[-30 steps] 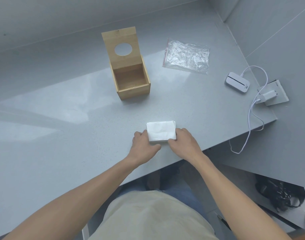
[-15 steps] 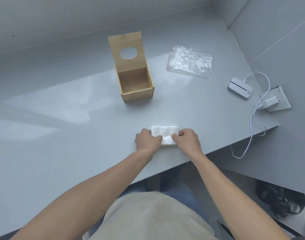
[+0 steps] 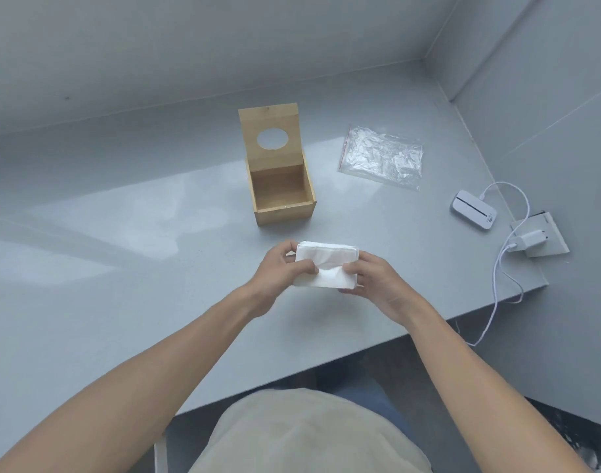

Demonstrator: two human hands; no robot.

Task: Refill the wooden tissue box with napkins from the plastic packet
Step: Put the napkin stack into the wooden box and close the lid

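A white stack of napkins (image 3: 326,266) is held between both my hands, lifted a little off the grey table near its front edge. My left hand (image 3: 280,268) grips its left end and my right hand (image 3: 374,279) grips its right end, thumbs on top. Behind the stack stands the wooden tissue box (image 3: 280,180), its lid with a round hole hinged upright and its inside bare. To the right of the box lies the clear plastic packet (image 3: 382,158), flat and crumpled, with a red seal edge.
A small white device (image 3: 473,215) sits at the right with a white cable running to a charger (image 3: 527,240) in a wall socket plate. The grey table (image 3: 121,250) meets walls at the back and right. Its front edge runs diagonally below my hands.
The napkin stack lay on the table under my hands. Both hands have now closed on its ends and raised it, tilting it toward me. My head has tipped up.
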